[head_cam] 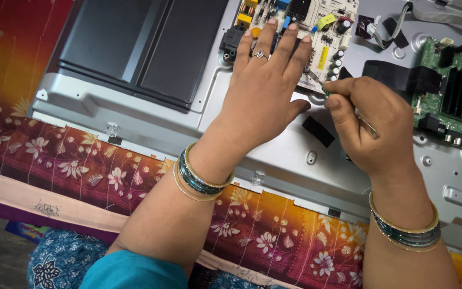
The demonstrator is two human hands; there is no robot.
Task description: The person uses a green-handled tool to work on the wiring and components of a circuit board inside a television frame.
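Two bare hands work over the grey sheet-metal back panel (151, 115) of an opened flat screen: the left hand (263, 91) lies flat, fingers spread, covering the lower part of a cream-coloured power circuit board (324, 27), while the right hand (370, 126) has its fingers clamped on a thin metal-shafted screwdriver (369, 127), its green-tipped end at the board's lower corner, its handle hidden in the fist. A green circuit board with black heat sink (455, 91) runs off the right edge; a floral orange-and-maroon cloth (81, 166) lies beneath

A small yellow rectangular label (322, 57) sits on the pale circuit board (322, 32), just beside the left hand's fingertips (307, 39).
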